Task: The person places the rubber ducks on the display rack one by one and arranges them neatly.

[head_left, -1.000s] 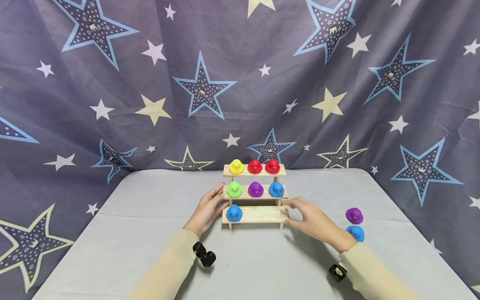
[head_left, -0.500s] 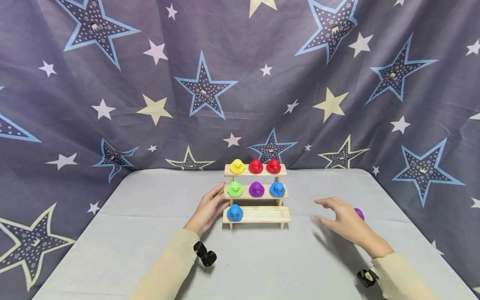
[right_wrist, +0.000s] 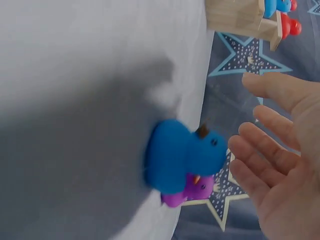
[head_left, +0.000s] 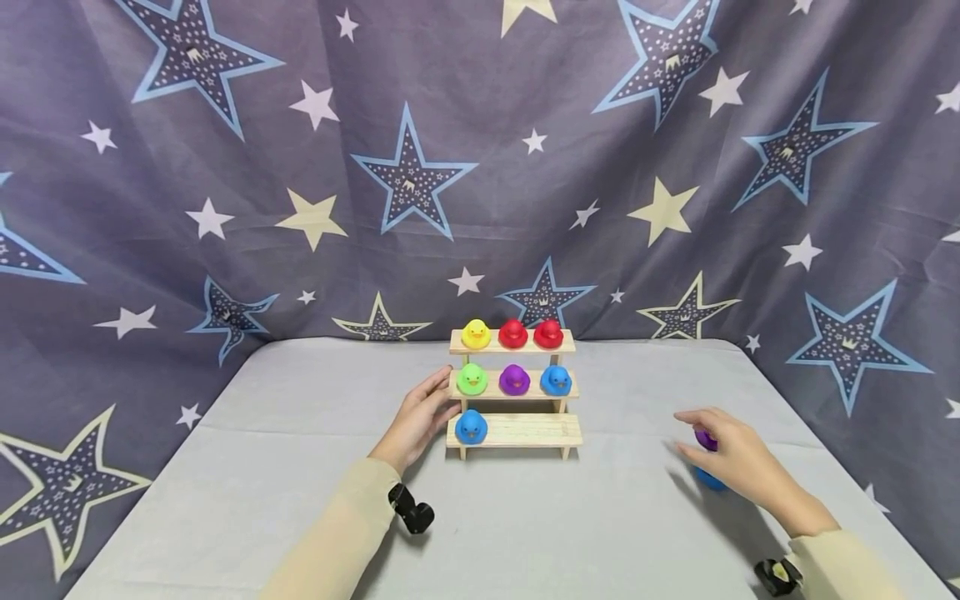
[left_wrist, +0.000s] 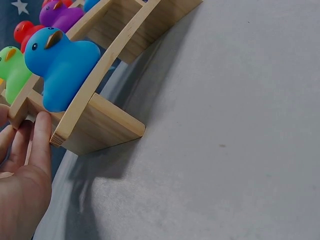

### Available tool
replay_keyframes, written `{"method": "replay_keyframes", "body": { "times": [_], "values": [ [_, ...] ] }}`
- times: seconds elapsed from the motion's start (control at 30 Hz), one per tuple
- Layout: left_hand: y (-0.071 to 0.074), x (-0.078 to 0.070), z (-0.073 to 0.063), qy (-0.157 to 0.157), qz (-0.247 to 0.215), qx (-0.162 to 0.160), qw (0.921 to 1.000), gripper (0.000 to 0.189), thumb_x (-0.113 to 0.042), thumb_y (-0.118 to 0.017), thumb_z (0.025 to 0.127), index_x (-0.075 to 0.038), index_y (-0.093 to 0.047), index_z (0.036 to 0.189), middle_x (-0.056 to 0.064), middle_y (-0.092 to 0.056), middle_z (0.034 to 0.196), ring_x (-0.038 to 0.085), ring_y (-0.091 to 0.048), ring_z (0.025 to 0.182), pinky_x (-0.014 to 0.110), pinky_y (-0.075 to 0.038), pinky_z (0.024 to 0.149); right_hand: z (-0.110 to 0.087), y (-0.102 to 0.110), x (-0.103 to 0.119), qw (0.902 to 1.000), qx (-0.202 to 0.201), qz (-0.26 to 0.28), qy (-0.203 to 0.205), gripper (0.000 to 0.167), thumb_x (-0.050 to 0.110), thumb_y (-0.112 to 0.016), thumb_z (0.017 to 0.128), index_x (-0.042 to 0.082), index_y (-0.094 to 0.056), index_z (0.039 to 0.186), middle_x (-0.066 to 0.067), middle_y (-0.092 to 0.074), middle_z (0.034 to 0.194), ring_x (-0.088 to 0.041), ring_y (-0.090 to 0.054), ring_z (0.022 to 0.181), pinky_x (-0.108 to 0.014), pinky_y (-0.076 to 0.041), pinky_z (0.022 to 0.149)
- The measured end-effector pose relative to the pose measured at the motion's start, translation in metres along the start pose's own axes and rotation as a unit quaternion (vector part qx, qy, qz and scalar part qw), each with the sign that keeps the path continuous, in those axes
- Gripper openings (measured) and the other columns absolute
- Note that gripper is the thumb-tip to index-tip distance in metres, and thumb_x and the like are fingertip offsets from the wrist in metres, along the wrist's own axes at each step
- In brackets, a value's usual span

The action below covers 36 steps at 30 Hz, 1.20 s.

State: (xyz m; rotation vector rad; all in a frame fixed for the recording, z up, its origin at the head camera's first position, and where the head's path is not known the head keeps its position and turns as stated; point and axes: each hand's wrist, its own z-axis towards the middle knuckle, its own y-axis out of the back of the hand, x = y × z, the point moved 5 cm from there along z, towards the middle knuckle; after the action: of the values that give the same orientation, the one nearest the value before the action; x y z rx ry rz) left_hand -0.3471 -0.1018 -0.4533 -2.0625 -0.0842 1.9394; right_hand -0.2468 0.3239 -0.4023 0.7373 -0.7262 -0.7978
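At the left end of a three-tier wooden display stand [head_left: 534,429], my left hand [head_left: 412,423] grips around the middle shelf's end. In the left wrist view, its fingers [left_wrist: 42,137] touch the wood near a blue rubber duck [left_wrist: 67,67] on the bottom shelf. Over on the right, my right hand [head_left: 738,458] hovers with spread fingers and holds nothing. Beside it lie a loose purple rubber duck [head_left: 705,441] and a loose blue rubber duck [head_left: 708,480], both partly hidden by the hand. The right wrist view shows the blue duck [right_wrist: 172,155] close to the fingertips.
A yellow duck [head_left: 476,334] and two red ducks line the top shelf. Green [head_left: 472,380], purple and blue ducks occupy the middle one. The grey-covered table [head_left: 315,417] ends at a star-patterned curtain [head_left: 480,208].
My right hand has let go of the stand's right side and moved right to the loose ducks. The left hand has stayed at the stand.
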Motion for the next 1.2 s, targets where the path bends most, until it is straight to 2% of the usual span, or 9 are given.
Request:
{"method": "replay_keyframes", "body": {
  "times": [0.1,0.23,0.47,0.7,0.83,0.97,1.07,1.2],
  "values": [
    [0.0,0.0,0.0,-0.001,-0.002,-0.002,1.0,0.054,-0.005,-0.046,0.105,-0.003,-0.031,0.156,0.019,-0.032,0.157,0.032,-0.04,0.139,0.029,-0.05,0.105,-0.006,0.001,-0.006,0.9999,0.001,-0.007,-0.01,0.041,0.011,-0.088,0.074,0.002,-0.072,0.111,0.006,-0.058,0.084,-0.012,-0.053,0.075,-0.026,-0.049,0.062],
    [-0.001,-0.001,0.0,-0.002,-0.005,-0.006,1.0,0.054,-0.006,-0.047,0.104,-0.003,-0.032,0.156,0.018,-0.034,0.155,0.031,-0.041,0.139,0.027,-0.051,0.104,-0.014,0.001,-0.015,0.9994,0.005,-0.019,-0.028,0.041,0.013,-0.089,0.073,0.002,-0.073,0.109,0.0,-0.067,0.09,-0.018,-0.062,0.08,-0.036,-0.058,0.07],
    [-0.001,0.0,-0.001,0.0,-0.005,-0.004,1.0,0.054,-0.006,-0.047,0.104,-0.003,-0.032,0.156,0.018,-0.033,0.156,0.032,-0.04,0.139,0.029,-0.051,0.105,-0.026,0.001,-0.023,0.998,0.014,-0.023,-0.058,0.038,0.018,-0.089,0.072,0.003,-0.075,0.103,-0.005,-0.07,0.092,-0.025,-0.065,0.083,-0.044,-0.057,0.07],
    [-0.001,0.0,-0.001,-0.004,-0.004,-0.002,1.0,0.054,-0.005,-0.046,0.104,-0.003,-0.031,0.156,0.018,-0.033,0.156,0.032,-0.04,0.14,0.029,-0.05,0.106,-0.03,0.0,-0.027,0.9961,0.023,-0.022,-0.082,0.037,0.022,-0.089,0.073,0.005,-0.076,0.103,-0.006,-0.07,0.095,-0.02,-0.062,0.083,-0.041,-0.056,0.067],
    [-0.001,0.0,-0.001,-0.003,-0.004,-0.002,1.0,0.054,-0.006,-0.047,0.104,-0.003,-0.031,0.156,0.018,-0.033,0.156,0.031,-0.04,0.139,0.029,-0.05,0.106,-0.032,-0.001,-0.028,0.9935,0.045,-0.016,-0.104,0.037,0.024,-0.089,0.075,0.005,-0.076,0.103,-0.007,-0.07,0.096,-0.021,-0.062,0.083,-0.042,-0.057,0.068],
    [-0.001,0.0,-0.001,-0.002,-0.004,0.0,1.0,0.054,-0.007,-0.047,0.104,-0.003,-0.031,0.156,0.018,-0.034,0.155,0.031,-0.041,0.139,0.03,-0.05,0.106,-0.033,-0.003,-0.03,0.9892,0.072,-0.004,-0.128,0.038,0.028,-0.088,0.077,0.005,-0.075,0.104,-0.012,-0.069,0.099,-0.028,-0.064,0.087,-0.049,-0.057,0.072],
    [-0.001,-0.001,-0.001,-0.003,-0.004,0.001,1.0,0.054,-0.007,-0.047,0.104,-0.003,-0.03,0.156,0.018,-0.034,0.154,0.032,-0.041,0.139,0.029,-0.05,0.106,-0.034,-0.003,-0.031,0.9885,0.08,-0.003,-0.129,0.04,0.03,-0.088,0.076,0.005,-0.075,0.104,-0.015,-0.069,0.101,-0.033,-0.064,0.089,-0.053,-0.057,0.074],
    [-0.001,-0.001,-0.001,-0.004,-0.005,-0.001,1.0,0.054,-0.006,-0.047,0.104,-0.003,-0.031,0.156,0.018,-0.035,0.154,0.032,-0.041,0.139,0.029,-0.05,0.105,-0.036,-0.006,-0.03,0.9893,0.086,-0.014,-0.117,0.041,0.028,-0.089,0.072,0.005,-0.074,0.103,-0.014,-0.068,0.099,-0.031,-0.063,0.088,-0.051,-0.056,0.075]
  ]
}}
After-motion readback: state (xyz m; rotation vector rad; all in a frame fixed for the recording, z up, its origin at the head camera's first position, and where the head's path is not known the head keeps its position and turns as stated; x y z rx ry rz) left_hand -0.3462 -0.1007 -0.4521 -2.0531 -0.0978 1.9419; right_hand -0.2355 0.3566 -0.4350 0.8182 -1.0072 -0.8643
